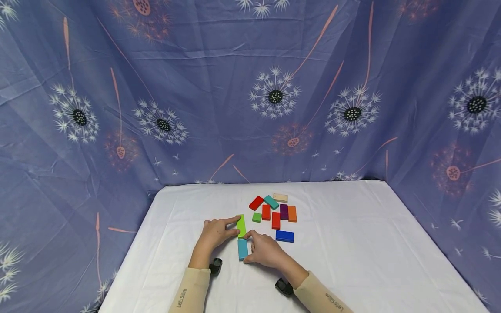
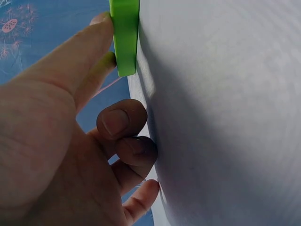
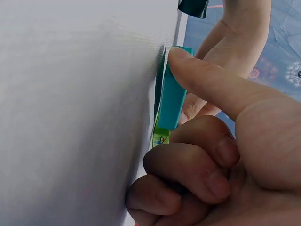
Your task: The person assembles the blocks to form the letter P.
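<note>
the white cloth (image 1: 336, 243) looks bright in the head view. the wrist views are dimmer, with soft shadows: left, toward 5 o'clock; right, toward 7 o'clock.

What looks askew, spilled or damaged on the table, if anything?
Nothing looks spilled or damaged. The lime block and light blue block look roughly in line, end to end. Farther off, the farthest red block and teal block lie slanted against the straighter purple block and orange block, probably just loose scatter.
</note>
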